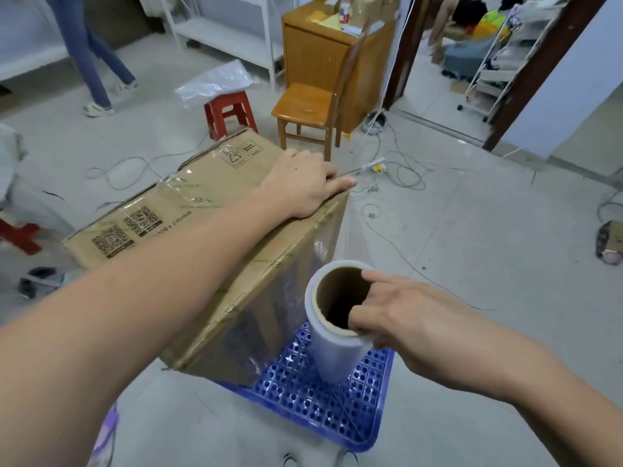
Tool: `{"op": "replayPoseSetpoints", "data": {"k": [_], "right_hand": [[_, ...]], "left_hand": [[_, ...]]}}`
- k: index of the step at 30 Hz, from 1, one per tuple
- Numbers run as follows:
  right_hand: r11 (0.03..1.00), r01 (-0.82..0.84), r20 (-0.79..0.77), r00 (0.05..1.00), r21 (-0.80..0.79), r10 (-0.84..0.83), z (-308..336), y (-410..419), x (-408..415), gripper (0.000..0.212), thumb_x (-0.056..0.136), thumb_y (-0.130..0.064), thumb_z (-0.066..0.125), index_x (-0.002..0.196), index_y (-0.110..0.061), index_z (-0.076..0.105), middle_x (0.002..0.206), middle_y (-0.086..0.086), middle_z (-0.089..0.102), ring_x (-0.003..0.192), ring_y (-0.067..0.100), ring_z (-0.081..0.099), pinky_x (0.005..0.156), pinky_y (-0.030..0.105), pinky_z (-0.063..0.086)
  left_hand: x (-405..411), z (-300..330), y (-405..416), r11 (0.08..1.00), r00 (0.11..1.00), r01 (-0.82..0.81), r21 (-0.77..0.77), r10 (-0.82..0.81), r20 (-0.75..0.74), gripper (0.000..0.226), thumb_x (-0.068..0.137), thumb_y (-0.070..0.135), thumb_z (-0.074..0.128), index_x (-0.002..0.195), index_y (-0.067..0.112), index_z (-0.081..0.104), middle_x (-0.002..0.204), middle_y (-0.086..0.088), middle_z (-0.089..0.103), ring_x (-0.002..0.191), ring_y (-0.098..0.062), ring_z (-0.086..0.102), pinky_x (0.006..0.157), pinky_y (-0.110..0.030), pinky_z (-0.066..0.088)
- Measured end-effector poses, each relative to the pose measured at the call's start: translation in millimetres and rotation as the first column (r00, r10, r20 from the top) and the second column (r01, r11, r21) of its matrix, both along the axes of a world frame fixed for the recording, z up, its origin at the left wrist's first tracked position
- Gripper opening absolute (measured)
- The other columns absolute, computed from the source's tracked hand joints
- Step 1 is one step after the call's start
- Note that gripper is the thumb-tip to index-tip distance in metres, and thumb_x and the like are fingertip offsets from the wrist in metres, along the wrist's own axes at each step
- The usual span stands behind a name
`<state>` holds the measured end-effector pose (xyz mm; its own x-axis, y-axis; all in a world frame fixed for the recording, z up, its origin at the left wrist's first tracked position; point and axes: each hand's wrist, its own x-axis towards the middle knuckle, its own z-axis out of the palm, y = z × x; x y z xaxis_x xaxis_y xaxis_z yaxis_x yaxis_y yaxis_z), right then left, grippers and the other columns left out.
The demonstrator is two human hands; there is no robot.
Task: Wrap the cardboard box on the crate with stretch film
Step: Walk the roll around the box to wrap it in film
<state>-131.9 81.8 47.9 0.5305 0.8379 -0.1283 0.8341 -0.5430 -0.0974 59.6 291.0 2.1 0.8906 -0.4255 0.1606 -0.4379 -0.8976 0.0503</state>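
A brown cardboard box [175, 210] with QR codes printed on top stands on a blue perforated plastic crate [323, 399]. Clear stretch film covers its near right side [269, 318]. My left hand [303, 183] lies flat on the box's top at the far right corner, fingers straight. My right hand [394, 308] holds an upright roll of stretch film [333, 332] by its cardboard core, thumb hooked inside the tube and fingers round the outside. The roll hangs just right of the box, over the crate.
A wooden chair [310, 106] and a red stool [229, 111] stand behind the box, with a wooden cabinet [323, 48] further back. Cables and a power strip [381, 166] trail over the tiled floor at right. A person's legs [91, 59] are at far left.
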Motion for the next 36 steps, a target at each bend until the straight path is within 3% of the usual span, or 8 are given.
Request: {"op": "replayPoseSetpoints", "data": {"k": [5,8,11,14,19,24,32,36], "right_hand": [[0.999,0.015,0.010,1.000,-0.033,-0.014,-9.8,-1.7,-13.7,0.037,0.076,0.000,0.059,0.086,-0.031,0.040,0.075,-0.014,0.048,0.079,0.011,0.045,0.121,0.027,0.012],[0.984,0.162,0.098,0.983,-0.069,-0.154,-10.5,5.6,-30.6,0.029,0.072,-0.015,0.064,0.083,-0.027,0.039,0.066,-0.011,0.047,0.067,0.016,0.045,0.117,0.036,0.032],[0.911,0.410,0.187,0.899,-0.040,-0.397,-16.6,40.4,-52.0,0.048,0.070,-0.056,0.073,0.074,-0.021,0.040,0.053,-0.007,0.046,0.053,0.021,0.046,0.099,0.039,0.047],[0.784,0.621,0.244,0.756,0.026,-0.607,-25.2,70.1,-57.3,0.061,0.062,-0.051,0.086,0.069,-0.022,0.033,0.048,-0.006,0.043,0.047,0.022,0.049,0.069,0.033,0.055],[0.535,0.843,0.268,0.527,-0.047,-0.807,-21.1,95.8,-60.5,0.047,0.070,-0.027,0.077,0.086,-0.023,0.034,0.065,-0.007,0.041,0.082,0.019,0.061,0.075,0.029,0.045],[0.337,0.942,0.297,0.323,-0.005,-0.898,-25.0,120.0,-38.4,0.058,0.079,-0.079,0.049,0.085,-0.022,0.040,0.074,-0.005,0.058,0.077,0.021,0.054,0.067,0.032,0.024],[0.326,0.945,0.177,0.325,-0.026,-0.929,-20.5,98.5,-42.5,0.055,0.078,-0.064,0.064,0.065,-0.018,0.037,0.063,-0.006,0.043,0.068,0.018,0.039,0.048,0.029,0.020],[0.449,0.890,0.047,0.453,-0.081,-0.890,-8.9,88.7,-60.0,0.049,0.074,-0.060,0.070,0.068,-0.019,0.044,0.072,-0.004,0.053,0.087,0.015,0.049,0.066,0.024,0.032]], "left_hand": [[-4.8,-1.6,6.7,1.000,1.000,0.014,-0.026,-0.013,0.026,0.068,0.100,0.075,0.022,0.069,0.026,0.056,0.072,0.003,0.057,0.076,-0.022,0.055,0.088,-0.046,0.043],[-5.9,0.9,5.5,0.999,0.999,0.037,-0.020,-0.037,0.016,0.066,0.100,0.076,0.021,0.067,0.028,0.053,0.070,0.003,0.056,0.077,-0.025,0.054,0.088,-0.047,0.043],[-3.3,3.5,9.3,0.996,0.996,0.085,-0.007,-0.084,0.007,0.063,0.099,0.076,0.020,0.067,0.030,0.049,0.073,0.003,0.055,0.082,-0.026,0.054,0.088,-0.047,0.041],[7.4,1.1,14.9,0.988,0.987,0.156,-0.007,-0.156,-0.035,0.062,0.097,0.078,0.022,0.067,0.030,0.048,0.075,0.003,0.054,0.086,-0.026,0.053,0.089,-0.047,0.038],[31.1,10.0,31.4,0.933,0.911,0.360,0.018,-0.347,-0.224,0.064,0.091,0.084,0.030,0.090,0.027,0.058,0.088,0.000,0.056,0.092,-0.027,0.052,0.085,-0.044,0.040],[34.7,16.3,35.8,0.908,0.888,0.419,-0.021,-0.414,-0.198,0.076,0.084,0.091,0.037,0.082,0.019,0.061,0.074,0.001,0.057,0.080,-0.027,0.056,0.069,-0.038,0.038],[34.8,13.4,26.6,0.938,0.923,0.346,-0.021,-0.344,-0.175,0.074,0.081,0.093,0.035,0.084,0.023,0.059,0.075,0.003,0.054,0.080,-0.025,0.052,0.066,-0.038,0.039],[33.5,11.0,19.8,0.949,0.938,0.313,-0.027,-0.313,-0.150,0.075,0.083,0.093,0.032,0.077,0.022,0.058,0.075,0.001,0.057,0.078,-0.026,0.052,0.065,-0.037,0.038]]}}
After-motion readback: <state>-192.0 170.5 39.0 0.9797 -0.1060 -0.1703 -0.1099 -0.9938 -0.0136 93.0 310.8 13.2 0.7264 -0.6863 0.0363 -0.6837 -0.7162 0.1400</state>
